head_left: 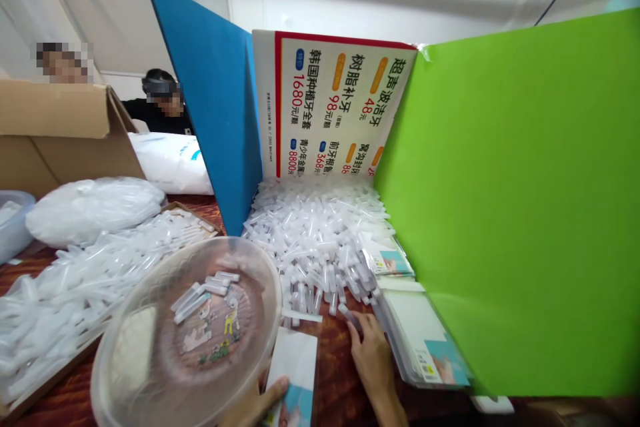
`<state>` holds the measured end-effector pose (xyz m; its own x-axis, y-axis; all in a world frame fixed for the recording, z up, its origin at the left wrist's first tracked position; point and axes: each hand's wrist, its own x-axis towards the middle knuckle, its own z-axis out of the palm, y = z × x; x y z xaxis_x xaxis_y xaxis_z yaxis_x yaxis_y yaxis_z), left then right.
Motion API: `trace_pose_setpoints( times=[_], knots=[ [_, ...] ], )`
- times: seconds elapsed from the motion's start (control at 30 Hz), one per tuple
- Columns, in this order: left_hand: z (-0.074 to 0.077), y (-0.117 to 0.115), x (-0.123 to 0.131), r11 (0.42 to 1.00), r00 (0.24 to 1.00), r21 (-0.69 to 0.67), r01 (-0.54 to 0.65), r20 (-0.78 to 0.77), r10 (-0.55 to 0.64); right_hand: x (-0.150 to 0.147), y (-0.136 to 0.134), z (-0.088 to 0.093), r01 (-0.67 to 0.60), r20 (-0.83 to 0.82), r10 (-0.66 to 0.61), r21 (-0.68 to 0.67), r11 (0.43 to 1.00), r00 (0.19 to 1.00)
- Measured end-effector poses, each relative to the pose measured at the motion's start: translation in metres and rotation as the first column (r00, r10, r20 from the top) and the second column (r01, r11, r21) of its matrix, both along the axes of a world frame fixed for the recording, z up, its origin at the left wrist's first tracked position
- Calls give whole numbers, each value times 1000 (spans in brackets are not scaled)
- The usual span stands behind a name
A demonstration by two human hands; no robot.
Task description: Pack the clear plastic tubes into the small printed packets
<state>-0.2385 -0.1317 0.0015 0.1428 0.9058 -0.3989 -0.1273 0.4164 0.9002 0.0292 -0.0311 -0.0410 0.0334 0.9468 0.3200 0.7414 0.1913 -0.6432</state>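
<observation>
At the bottom middle, my left hand (261, 403) grips a flat white-and-teal packet (296, 357), its thumb lying over the near part. My right hand (371, 351) pinches a small white plastic tube (349, 313) at the front edge of a heap of such tubes (315, 230). Just right of that hand lies a stack of white-and-teal packets (419, 327), with further packets (387, 259) behind it. To the left stands a translucent oval basin (273, 273) with several tubes (193, 301) on its patterned bottom.
A blue board (205, 80), a printed sign (340, 107) and a green board (510, 213) wall in the heap. Left are a shallow tray of white plastic pieces (65, 307), a filled plastic bag (95, 210) and a cardboard box (55, 140). Two people are behind.
</observation>
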Motion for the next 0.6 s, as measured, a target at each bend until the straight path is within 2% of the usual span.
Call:
trace_pose_setpoints(
  times=[0.07, 0.1, 0.13, 0.2, 0.27, 0.33, 0.43, 0.47, 0.5, 0.6],
  knots=[
    [3, -2, 4, 995, 996, 43, 89, 15, -90, 3, -4, 15, -139, -110, 129, -95, 986, 986],
    [3, -2, 6, 991, 991, 54, 125, 40, -127, 4, -7, 25, -243, -196, 211, -158, 957, 958],
    [2, -2, 9, 987, 985, 57, 152, 75, -156, 4, -10, 36, -360, -297, 290, -215, 908, 910],
    [-2, -1, 14, 978, 971, 68, 198, 122, -205, 3, -16, 56, -566, -479, 398, -282, 775, 783],
    [-6, 0, 17, 965, 961, 76, 250, 107, -257, 1, -20, 67, -685, -582, 443, -298, 664, 682],
    [-7, 2, 16, 951, 950, 67, 301, 66, -305, 0, -23, 68, -716, -646, 409, -324, 618, 645],
    [0, 3, 14, 933, 933, 80, 350, 61, -355, -5, -25, 53, -687, -730, 253, -384, 617, 635],
    [3, 3, 13, 926, 925, 95, 365, 76, -373, -8, -25, 49, -688, -743, 236, -385, 615, 626],
    [7, 3, 13, 918, 916, 106, 382, 90, -392, -13, -24, 45, -702, -746, 258, -366, 611, 614],
    [12, 3, 14, 907, 906, 95, 409, 74, -416, -28, -18, 44, -776, -670, 468, -268, 571, 576]
  ],
)
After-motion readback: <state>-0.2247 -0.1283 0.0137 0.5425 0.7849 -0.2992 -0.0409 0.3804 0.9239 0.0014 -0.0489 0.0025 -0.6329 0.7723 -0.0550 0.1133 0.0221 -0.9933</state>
